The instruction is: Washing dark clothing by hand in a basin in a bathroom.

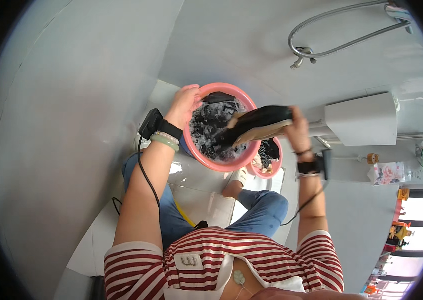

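A pink plastic basin [220,166] holds soapy water with dark cloth in it. My left hand [187,103] rests at the basin's upper left rim, its fingers spread over the inner edge. My right hand [297,129] grips one end of a black and tan item [262,122], which looks like wet fabric and is blurred. That item slants over the basin's right side, its lower left end reaching down to the suds. Whether that end is in the water is hard to tell.
A smaller pink basin [277,168] with clothes stands on the floor beyond the large one. A shower hose [292,33] and a tap [299,58] are on the wall. A white boxy fixture [361,120] is at the right. Black cables hang from both wrist devices.
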The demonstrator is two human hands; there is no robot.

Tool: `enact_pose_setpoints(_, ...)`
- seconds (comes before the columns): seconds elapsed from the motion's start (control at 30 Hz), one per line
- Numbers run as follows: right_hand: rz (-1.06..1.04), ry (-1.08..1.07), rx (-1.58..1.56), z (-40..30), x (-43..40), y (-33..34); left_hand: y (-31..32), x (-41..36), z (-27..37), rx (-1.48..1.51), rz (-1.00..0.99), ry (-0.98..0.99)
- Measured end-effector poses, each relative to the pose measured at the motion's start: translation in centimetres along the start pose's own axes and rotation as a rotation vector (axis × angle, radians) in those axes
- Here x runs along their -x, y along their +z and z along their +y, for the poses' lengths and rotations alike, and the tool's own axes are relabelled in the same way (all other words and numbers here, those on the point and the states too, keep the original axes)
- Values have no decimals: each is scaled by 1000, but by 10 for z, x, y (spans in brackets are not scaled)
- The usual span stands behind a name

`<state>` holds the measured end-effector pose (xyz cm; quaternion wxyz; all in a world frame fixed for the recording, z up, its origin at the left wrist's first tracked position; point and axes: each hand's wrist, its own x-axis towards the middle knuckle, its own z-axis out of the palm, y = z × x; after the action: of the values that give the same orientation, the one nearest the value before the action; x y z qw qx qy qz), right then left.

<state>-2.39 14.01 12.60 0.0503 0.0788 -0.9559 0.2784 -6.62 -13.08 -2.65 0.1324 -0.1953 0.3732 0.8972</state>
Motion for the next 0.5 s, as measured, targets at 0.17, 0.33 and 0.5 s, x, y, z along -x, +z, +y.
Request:
enact_pose_setpoints(0.17,204,-43,-379,-62,8,-108,-3,1,0,-3,11,15)
enact_pose_setpoints(0.33,264,-168,-440,-111,22,-182,2,-1,2,43,3,6)
enact_pose_setpoints(0.5,193,-162,-248,-93,13,-135,-9,6,9,-3,22,15)
